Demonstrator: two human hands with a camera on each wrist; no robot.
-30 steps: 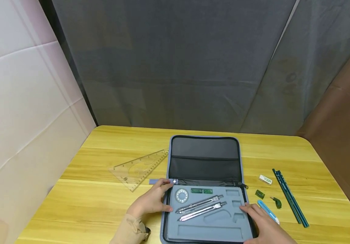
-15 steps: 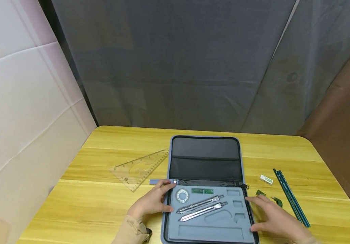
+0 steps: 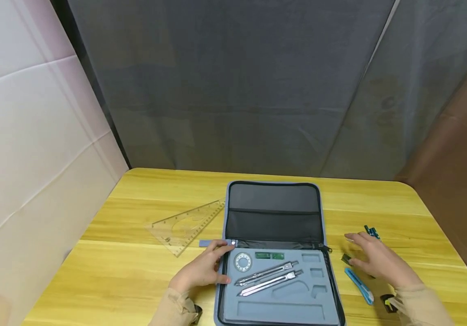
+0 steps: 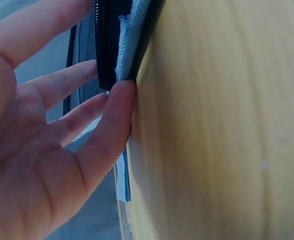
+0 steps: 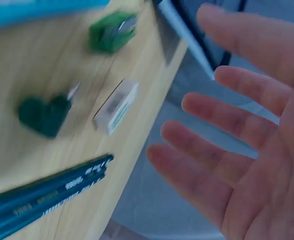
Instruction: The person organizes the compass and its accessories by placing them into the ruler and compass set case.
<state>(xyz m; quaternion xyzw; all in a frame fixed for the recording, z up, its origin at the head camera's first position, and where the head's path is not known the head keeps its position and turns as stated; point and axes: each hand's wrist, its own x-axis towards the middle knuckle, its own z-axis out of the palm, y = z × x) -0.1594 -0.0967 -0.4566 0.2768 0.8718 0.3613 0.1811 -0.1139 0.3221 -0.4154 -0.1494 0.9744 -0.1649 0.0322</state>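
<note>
We judge the step in hand to be the pick of a small item right of the case (image 3: 273,253): our right hand (image 3: 374,259) hovers, grip open with fingers spread, over the eraser (image 5: 116,106), which lies on the worktop (image 3: 135,271) just beside the pencils (image 5: 47,195) and near the green sharpener (image 5: 112,31). To do it well we judge it best to come down straight, pinch the eraser by its long sides, and keep clear of the pencils, which could roll. Our left hand (image 3: 201,269) rests on the case's left edge, fingers straight across the zip, thumb against the worktop side; grip relaxed, holding nothing, pressing the case steady. Compasses (image 3: 268,277) lie in the foam tray. The right wrist is raised, palm down, forearm angled in from the lower right.
</note>
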